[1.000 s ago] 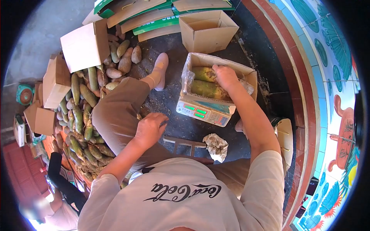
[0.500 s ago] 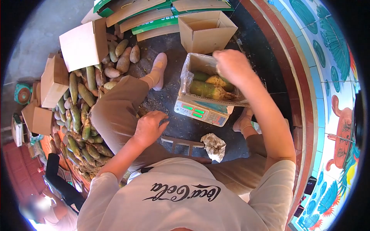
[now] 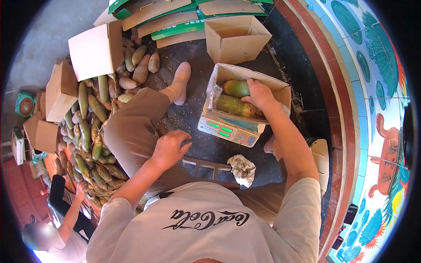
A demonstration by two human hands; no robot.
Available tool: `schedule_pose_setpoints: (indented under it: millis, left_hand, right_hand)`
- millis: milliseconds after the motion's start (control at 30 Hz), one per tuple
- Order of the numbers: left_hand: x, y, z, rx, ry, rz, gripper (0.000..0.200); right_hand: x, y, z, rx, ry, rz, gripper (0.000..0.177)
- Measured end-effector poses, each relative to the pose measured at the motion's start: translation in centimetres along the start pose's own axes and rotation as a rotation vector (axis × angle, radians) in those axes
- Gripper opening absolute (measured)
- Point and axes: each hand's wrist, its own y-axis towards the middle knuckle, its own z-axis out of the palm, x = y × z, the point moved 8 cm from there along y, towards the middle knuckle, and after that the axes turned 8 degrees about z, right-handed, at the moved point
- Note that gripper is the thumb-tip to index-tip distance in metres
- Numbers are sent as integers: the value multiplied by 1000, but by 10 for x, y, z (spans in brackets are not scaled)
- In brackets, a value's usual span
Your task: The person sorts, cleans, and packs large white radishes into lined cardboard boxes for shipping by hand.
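My right hand (image 3: 259, 93) is inside a lined cardboard box (image 3: 280, 90), its fingers bent round the right end of a green radish (image 3: 237, 89). Another thick green radish (image 3: 234, 105) lies in front of it in the same box. A digital scale (image 3: 228, 130) with lit green displays carries the box. My left hand (image 3: 170, 148) hovers over the floor near my knee, holding nothing, with loosely bent fingers and the thumb apart. Beyond my right hand stands an open cardboard box (image 3: 232, 48).
A large heap of radishes (image 3: 94, 136) covers the floor at left, with cardboard boxes (image 3: 94, 52) around it. Flattened green cartons (image 3: 180, 28) lie at the back. A crumpled cloth (image 3: 242, 170) sits near the scale. Another person (image 3: 66, 241) is at lower left, one arm towards the heap.
My right hand has gone from above the box's rim down into it, onto a radish. The box on the scale sits slightly turned. At lower left, the other person's arm has come into view.
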Motion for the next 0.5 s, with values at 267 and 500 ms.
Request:
schedule_pose_setpoints:
  millis: [267, 500]
  left_hand:
    - [4, 3, 5, 17, -40, -26, 16]
    - [9, 4, 10, 39, -68, -48, 16]
  right_hand:
    - [-13, 2, 3, -63, 338, 90, 67]
    - [-40, 5, 43, 240, 1012, 359, 58]
